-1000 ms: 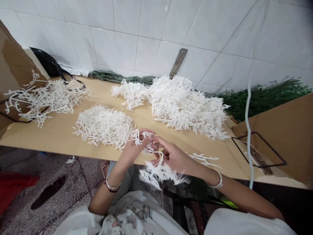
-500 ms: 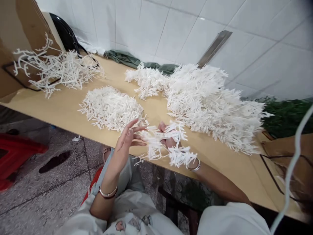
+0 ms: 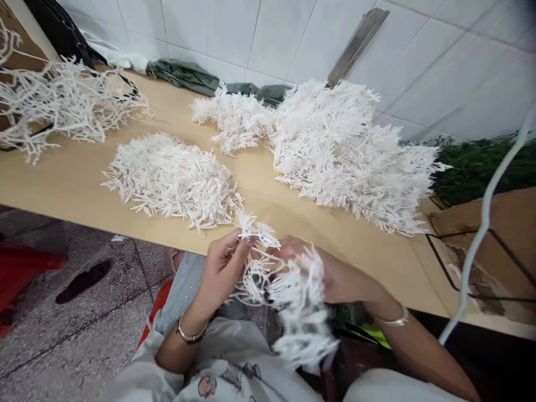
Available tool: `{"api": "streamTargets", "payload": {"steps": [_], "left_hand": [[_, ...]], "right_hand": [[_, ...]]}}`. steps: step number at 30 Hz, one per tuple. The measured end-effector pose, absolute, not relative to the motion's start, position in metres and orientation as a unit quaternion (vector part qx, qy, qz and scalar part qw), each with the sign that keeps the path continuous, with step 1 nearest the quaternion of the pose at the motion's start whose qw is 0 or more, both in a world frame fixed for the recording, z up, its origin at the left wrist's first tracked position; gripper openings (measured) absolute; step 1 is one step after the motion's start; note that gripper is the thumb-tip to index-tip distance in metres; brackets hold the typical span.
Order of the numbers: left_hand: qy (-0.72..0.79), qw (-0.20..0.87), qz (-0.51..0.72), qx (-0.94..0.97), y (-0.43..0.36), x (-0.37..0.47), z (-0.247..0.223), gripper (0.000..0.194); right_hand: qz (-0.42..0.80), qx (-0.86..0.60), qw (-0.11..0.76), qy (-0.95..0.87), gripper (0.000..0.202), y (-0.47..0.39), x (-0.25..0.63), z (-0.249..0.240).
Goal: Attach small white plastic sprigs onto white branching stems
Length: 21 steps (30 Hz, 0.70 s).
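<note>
My left hand [image 3: 221, 272] is closed, thumb and fingers pinching a small white tufted sprig [image 3: 260, 232] just beyond the table's front edge. Close by on the right, my right hand [image 3: 341, 274] is closed on a white branched plastic stem [image 3: 300, 312], whose feathery tufts hang down and are blurred. Parts of the right fingers are hidden behind the tufts. I cannot tell whether the sprig is joined to the stem. A low pile of small white sprigs [image 3: 171, 181] lies beyond my left hand.
A larger heap of white tufted branches [image 3: 335, 151] lies against the tiled wall. Bare white stems [image 3: 71, 106] are tangled at the left. Green foliage [image 3: 481, 167] and a cardboard box [image 3: 498, 229] stand right, with a pale cable [image 3: 481, 223] in front. A red stool [image 3: 29, 265] is lower left.
My left hand has gone from spread fingers to a pinch on a sprig. My right hand has shifted right and lower, and the tufted stem now hangs lower. The view has shifted right.
</note>
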<state>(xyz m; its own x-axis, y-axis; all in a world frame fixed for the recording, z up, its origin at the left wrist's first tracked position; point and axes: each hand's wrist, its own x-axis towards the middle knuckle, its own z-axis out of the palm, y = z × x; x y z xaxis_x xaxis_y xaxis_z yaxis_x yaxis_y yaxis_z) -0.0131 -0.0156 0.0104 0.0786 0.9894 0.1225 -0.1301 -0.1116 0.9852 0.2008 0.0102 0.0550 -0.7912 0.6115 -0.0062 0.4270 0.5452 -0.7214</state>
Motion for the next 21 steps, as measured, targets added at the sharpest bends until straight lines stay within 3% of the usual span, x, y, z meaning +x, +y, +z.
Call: {"api": "streamTargets", "payload": {"steps": [3, 6, 10, 15, 21], "left_hand": [[0.399, 0.575, 0.528, 0.481, -0.016, -0.013, 0.012, 0.041], [0.389, 0.593, 0.518, 0.478, -0.019, -0.009, 0.015, 0.046], [0.414, 0.525, 0.517, 0.534, -0.019, 0.002, 0.012, 0.048], [0.5, 0.379, 0.496, 0.6, -0.012, 0.008, 0.002, 0.045], [0.519, 0.381, 0.441, 0.625, -0.001, -0.006, 0.003, 0.043]], "right_hand": [[0.371, -0.326, 0.02, -0.869, 0.033, 0.011, 0.226, 0.078], [0.331, -0.417, 0.137, -0.835, 0.034, 0.019, 0.225, 0.078], [0.466, -0.299, 0.317, -0.77, 0.052, 0.031, 0.185, 0.059], [0.468, -0.347, 0.329, -0.743, 0.025, 0.041, 0.149, 0.044], [0.537, -0.33, 0.357, -0.689, 0.025, 0.052, 0.144, 0.028]]}}
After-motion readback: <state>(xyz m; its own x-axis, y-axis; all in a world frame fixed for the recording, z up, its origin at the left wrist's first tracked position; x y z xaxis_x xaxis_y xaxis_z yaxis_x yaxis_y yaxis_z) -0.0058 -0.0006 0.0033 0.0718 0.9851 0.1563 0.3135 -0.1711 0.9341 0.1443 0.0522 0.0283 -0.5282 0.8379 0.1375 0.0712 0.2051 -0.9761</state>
